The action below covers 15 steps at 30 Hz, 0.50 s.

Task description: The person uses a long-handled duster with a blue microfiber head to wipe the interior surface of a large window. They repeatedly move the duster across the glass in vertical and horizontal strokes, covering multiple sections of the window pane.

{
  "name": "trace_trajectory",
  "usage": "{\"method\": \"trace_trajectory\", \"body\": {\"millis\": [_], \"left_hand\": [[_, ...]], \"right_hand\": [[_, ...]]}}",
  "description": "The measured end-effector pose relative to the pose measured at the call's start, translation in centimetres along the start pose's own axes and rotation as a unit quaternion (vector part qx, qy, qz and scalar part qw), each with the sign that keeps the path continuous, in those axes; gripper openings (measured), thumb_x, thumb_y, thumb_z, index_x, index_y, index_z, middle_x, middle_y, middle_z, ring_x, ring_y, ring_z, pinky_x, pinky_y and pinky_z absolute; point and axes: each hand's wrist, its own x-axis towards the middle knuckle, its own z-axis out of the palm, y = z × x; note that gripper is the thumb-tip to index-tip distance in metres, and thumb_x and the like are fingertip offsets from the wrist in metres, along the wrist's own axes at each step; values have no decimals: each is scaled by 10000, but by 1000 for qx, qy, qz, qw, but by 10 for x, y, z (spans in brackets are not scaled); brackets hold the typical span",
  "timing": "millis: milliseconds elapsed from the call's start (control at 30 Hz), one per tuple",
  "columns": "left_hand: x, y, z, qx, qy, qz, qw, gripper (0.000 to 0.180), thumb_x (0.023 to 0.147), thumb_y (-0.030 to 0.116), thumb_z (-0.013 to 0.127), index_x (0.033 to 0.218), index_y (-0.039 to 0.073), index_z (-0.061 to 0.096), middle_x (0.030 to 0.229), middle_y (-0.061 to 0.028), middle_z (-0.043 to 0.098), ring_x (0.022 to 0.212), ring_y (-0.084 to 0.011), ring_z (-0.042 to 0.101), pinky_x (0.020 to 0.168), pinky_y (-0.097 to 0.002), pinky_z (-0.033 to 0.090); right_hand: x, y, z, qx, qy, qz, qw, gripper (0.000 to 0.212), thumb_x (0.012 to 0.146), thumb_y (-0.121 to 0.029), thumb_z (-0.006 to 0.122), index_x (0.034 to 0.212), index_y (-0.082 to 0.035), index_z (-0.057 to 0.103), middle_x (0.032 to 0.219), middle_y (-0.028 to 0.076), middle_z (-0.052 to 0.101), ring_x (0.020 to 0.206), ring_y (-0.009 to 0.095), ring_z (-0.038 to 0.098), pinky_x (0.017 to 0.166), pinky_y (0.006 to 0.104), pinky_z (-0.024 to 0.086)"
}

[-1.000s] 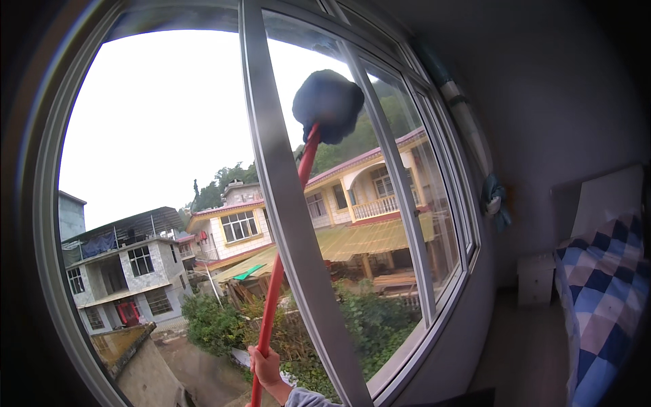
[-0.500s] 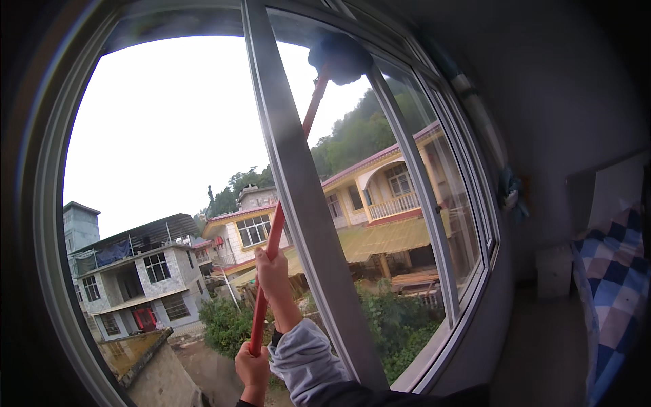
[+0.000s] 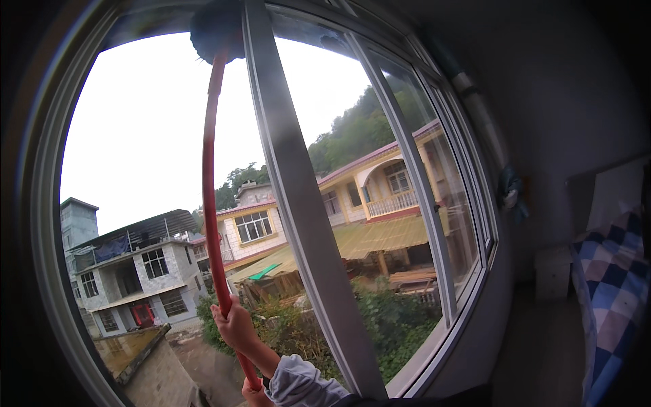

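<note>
Well, my right hand (image 3: 235, 327) and left hand (image 3: 258, 397) clasp the red pole (image 3: 209, 169) — swung sideways, its dark head (image 3: 213, 35) could snag on the window post (image 3: 290, 163).

Sky (image 3: 142, 129) glares white beside a dim wall (image 3: 563, 115).

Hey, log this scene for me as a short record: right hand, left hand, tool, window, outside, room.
Right hand: closed around the red pole, the upper of the two hands
Left hand: lower on the pole, partly cut off by the picture's bottom edge
Tool: long pole raised steeply, dark bushy head at its top
Window: pale frame; the head is at the upper left of its thick post
Outside: grey building, yellow-trimmed house, green shrubs
Room: checkered bedding, small cabinet, both at right
</note>
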Motion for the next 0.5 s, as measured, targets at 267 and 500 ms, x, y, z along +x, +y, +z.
{"method": "trace_trajectory", "body": {"millis": [267,500], "left_hand": [[-19,6,-8,39,1,-49,998,97,795,59,658,826,35,570,691,22,500,654,-101,460,580,-282,394],[-58,17,-8,78,-18,-102,992,56,829,62,594,863,27,566,683,0,474,652,-135,446,586,-317,400]], "right_hand": [[-25,11,10,120,-43,-29,991,195,897,-190,637,908,-28,529,658,53,543,606,128,512,580,294,438],[-30,17,-2,117,-82,10,990,173,914,-181,620,847,-56,520,638,1,531,561,86,511,526,255,431]]}}
